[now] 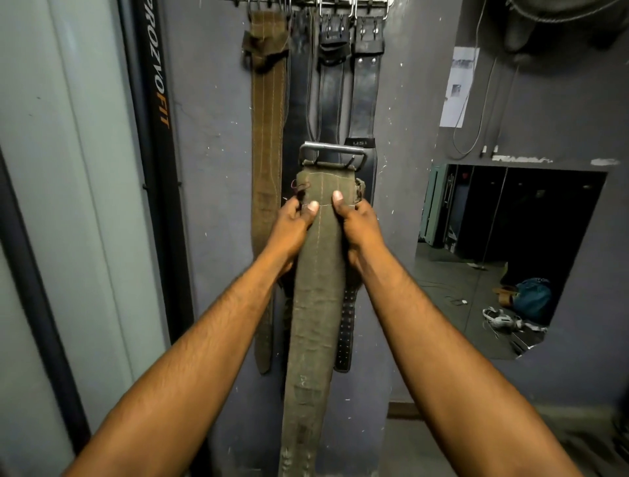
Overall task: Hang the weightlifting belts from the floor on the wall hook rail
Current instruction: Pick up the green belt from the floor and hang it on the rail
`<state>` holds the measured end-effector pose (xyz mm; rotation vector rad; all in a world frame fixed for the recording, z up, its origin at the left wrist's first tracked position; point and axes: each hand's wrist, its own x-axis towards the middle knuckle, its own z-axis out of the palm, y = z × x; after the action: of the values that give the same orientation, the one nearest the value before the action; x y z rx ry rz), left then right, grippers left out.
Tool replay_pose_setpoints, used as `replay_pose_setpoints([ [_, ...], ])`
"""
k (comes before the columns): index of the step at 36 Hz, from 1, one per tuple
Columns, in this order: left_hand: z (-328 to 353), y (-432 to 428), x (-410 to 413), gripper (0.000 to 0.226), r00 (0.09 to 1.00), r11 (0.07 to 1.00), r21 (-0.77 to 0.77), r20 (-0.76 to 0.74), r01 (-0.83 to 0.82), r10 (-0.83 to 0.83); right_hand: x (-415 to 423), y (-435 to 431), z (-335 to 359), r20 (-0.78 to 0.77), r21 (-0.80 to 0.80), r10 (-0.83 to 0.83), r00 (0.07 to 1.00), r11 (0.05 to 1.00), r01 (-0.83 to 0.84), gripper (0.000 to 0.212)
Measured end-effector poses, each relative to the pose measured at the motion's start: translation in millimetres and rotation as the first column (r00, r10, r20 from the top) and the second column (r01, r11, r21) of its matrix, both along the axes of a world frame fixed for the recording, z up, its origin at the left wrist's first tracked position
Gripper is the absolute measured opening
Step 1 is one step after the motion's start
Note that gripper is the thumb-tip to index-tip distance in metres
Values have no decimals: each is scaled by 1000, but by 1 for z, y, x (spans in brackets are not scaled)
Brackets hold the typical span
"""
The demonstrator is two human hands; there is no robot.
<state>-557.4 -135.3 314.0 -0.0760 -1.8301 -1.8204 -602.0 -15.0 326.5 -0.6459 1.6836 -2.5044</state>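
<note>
Head view: both hands' grip clamps green belt (315, 272); hook rail (316, 4) cropped.

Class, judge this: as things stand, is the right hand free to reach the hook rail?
Probably not yet: the right hand shares its grip on the green belt with the left; the hook rail sits well above.

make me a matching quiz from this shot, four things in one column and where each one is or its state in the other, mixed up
Things:
1. olive canvas belt with metal buckle
2. brown leather belt
3. white paper sheet
4. blue bag

Places or states:
A. stuck on the grey wall at right
B. gripped by left hand and right hand
C. on the floor, seen through the wall opening
D. hanging leftmost on the hook rail

Pairs: 1-B, 2-D, 3-A, 4-C
</note>
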Motion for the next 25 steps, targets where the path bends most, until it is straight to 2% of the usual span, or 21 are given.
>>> replay_pose_setpoints([
  [4, -17, -10, 7, 44, 986, 974, -165, 86, 155, -143, -5, 0, -1, -42, -97, -34, 999, 995, 30, 41],
  [10, -26, -3, 4, 31, 999, 973, -229, 5, -31, 33, -3, -8, -9, -94, -108, -77, 993, 992, 67, 38],
  [12, -30, -7, 6, 32, 999, 967, -253, 35, 9, 0, -5, -9, -9, -105, -102, -90, 990, 992, 80, 39],
  [15, -41, -17, 11, 47, 977, 929, -324, 173, 180, -128, -10, -7, -4, -116, -98, -122, 986, 989, 111, 39],
  [16, -47, -17, 11, 49, 973, 924, -332, 191, 190, -131, -12, -7, -3, -121, -95, -128, 984, 989, 117, 38],
  [21, -57, -6, 12, 39, 995, 926, -376, 74, -35, 68, -14, -11, -1, -138, -91, -144, 980, 987, 132, 40],
  [25, -66, -14, 18, 45, 983, 913, -389, 178, 118, -51, -16, -12, 4, -125, -125, -155, 980, 982, 139, 42],
])
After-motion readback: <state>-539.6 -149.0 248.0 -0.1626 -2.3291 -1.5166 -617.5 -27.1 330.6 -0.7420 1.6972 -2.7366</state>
